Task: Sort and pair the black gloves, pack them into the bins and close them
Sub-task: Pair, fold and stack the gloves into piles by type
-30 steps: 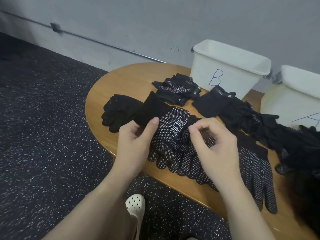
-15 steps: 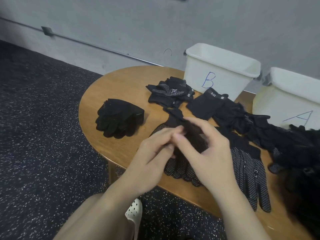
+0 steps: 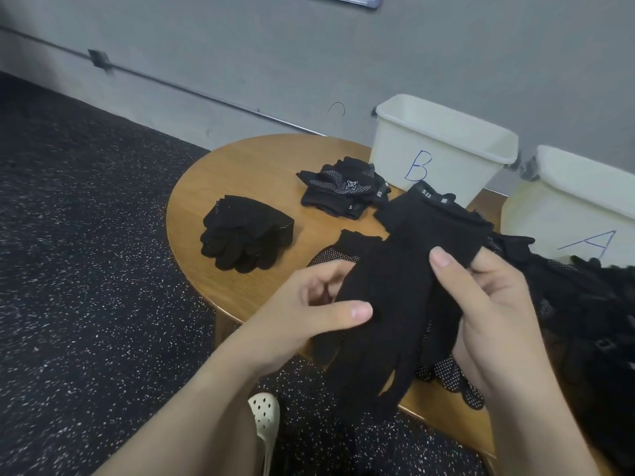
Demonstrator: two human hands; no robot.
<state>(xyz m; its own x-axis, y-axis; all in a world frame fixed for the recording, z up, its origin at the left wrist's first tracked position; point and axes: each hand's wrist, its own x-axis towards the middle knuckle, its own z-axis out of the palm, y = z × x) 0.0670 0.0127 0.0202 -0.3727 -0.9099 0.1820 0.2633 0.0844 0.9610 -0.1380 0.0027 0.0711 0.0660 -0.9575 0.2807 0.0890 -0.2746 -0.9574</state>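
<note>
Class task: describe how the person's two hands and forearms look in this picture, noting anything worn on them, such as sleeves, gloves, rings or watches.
Both the left hand and the right hand are bare: no gloves, and no rings show on the visible fingers. Both forearms are uncovered as far as the frame shows, with no sleeve, watch or band in view. The fingernails are short and unpainted.

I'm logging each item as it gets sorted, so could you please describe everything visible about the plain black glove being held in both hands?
The plain black knit glove looks soft and fabric-like, showing no white dots on the side facing the camera. It is held above the round wooden table's near edge, cuff up and away, fingers dangling toward the floor. The left hand pinches its left edge with the thumb on top; the right hand grips its right side, thumb pressed near the cuff.
</note>
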